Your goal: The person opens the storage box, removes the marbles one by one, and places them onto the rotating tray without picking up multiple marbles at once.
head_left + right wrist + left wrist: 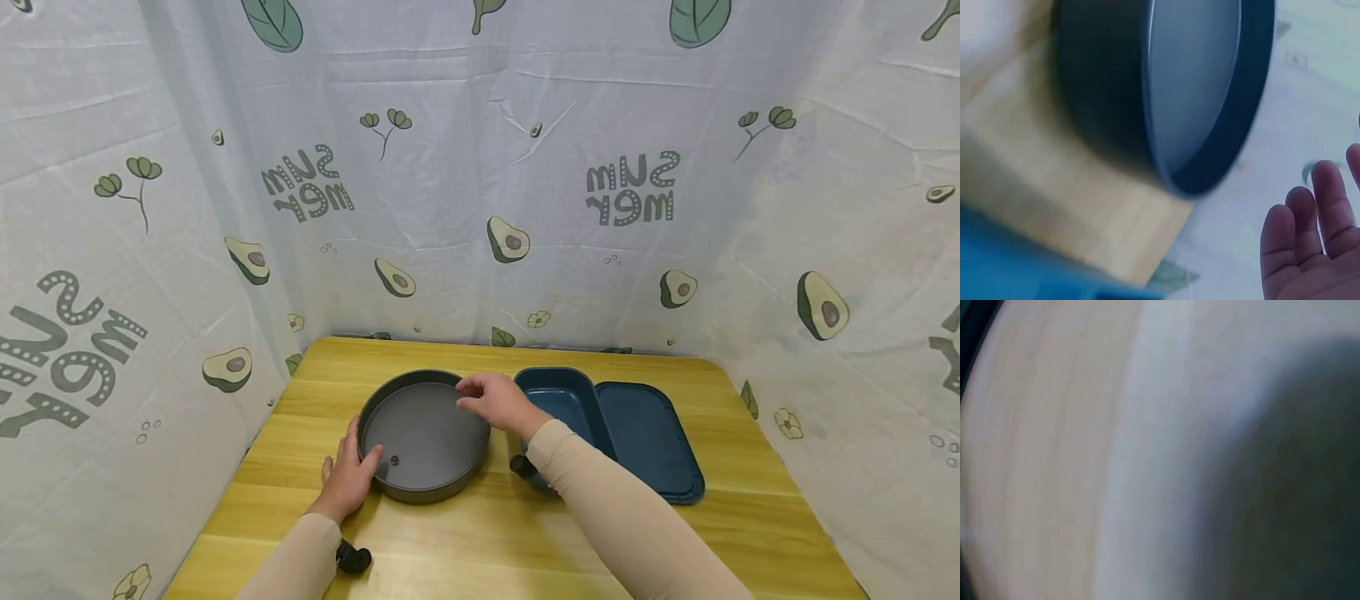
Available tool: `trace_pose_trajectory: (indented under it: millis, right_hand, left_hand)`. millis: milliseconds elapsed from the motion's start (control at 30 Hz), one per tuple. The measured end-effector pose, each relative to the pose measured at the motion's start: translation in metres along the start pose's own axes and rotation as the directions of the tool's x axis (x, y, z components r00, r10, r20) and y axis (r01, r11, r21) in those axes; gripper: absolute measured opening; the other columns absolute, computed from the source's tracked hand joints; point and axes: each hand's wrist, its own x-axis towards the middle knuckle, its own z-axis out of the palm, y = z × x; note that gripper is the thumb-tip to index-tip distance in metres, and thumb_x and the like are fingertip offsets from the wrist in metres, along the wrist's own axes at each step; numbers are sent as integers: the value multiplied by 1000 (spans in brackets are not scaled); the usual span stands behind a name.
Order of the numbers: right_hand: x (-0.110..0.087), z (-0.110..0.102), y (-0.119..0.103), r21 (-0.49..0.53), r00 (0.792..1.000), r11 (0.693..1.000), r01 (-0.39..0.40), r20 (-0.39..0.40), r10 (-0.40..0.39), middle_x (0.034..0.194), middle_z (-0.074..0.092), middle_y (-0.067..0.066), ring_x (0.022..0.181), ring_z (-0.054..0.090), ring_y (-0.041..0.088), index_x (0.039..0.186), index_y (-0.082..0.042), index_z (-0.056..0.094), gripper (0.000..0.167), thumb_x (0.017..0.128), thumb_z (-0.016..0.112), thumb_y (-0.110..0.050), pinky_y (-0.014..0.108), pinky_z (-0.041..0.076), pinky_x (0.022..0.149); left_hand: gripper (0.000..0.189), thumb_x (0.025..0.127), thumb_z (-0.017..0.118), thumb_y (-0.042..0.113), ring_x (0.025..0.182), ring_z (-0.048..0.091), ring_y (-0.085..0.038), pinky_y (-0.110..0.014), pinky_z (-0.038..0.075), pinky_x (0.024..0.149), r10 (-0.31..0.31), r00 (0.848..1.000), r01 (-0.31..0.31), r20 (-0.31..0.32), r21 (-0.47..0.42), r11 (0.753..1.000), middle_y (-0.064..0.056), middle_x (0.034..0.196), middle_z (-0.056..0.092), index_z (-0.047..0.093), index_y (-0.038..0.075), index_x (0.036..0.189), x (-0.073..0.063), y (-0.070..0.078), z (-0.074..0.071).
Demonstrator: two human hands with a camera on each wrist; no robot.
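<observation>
Round grey pan, small dark spot inside, rim pinched by my left grip, empty right grip relaxed above its right edge, blue rectangular tub alongside

- The left sleeve is light tan, long and plain.
- The right sleeve is the same light tan.
- Both sleeves end at the wrists, so the left grip and right grip are bare.
- A small black gadget with a round end pokes out by the left wrist.
- Another little black gadget sits under the right wrist.
- The right fingers have round tips and little bendy lines.
</observation>
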Motion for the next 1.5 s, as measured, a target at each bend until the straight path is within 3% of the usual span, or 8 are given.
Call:
trace_pose_trajectory:
  millis: [233,500,867,1133,1500]
  right_hand:
    - [-4,-34,27,-75,997,995,-68,-38,65,137,69,13,130,62,34,141,-10,67,41,103,69,-25,51,55,105]
    - [-11,-55,61,-125,988,981,-151,-42,147,134,69,15,126,65,34,140,-10,67,39,103,70,-22,51,56,103]
    - [-16,-58,93,-249,976,951,-185,67,207,125,74,11,114,70,28,131,-9,73,36,97,77,-18,46,60,98]
    - [-21,-60,108,-294,950,937,-188,189,250,111,76,5,100,72,21,125,-11,77,34,92,81,-15,42,62,90]
    - [-26,-54,115,-385,935,909,-160,237,264,105,77,3,94,70,17,118,-13,79,31,88,84,-10,42,61,92]
  left_hand:
    - [80,112,45,41,162,4,-50,-72,-15,123,10,1000,-10,-15,-4,1000,-26,175,8,-3,17,171,-3,3,-1]
    - [80,109,49,37,157,20,-55,-75,-9,122,43,996,-43,-79,-5,999,-31,171,19,5,11,170,-4,1,1]
    - [79,112,47,38,160,15,-51,-73,-11,123,16,999,-15,-39,5,1000,-27,174,14,0,15,171,-4,2,-1]
    - [79,112,46,38,161,10,-50,-73,-12,123,14,1000,-14,-27,1,1000,-27,174,12,-1,14,171,-5,4,-2]
    - [81,110,47,40,159,15,-53,-74,-11,122,41,998,-42,-49,-13,999,-29,173,15,1,14,171,-3,1,1]
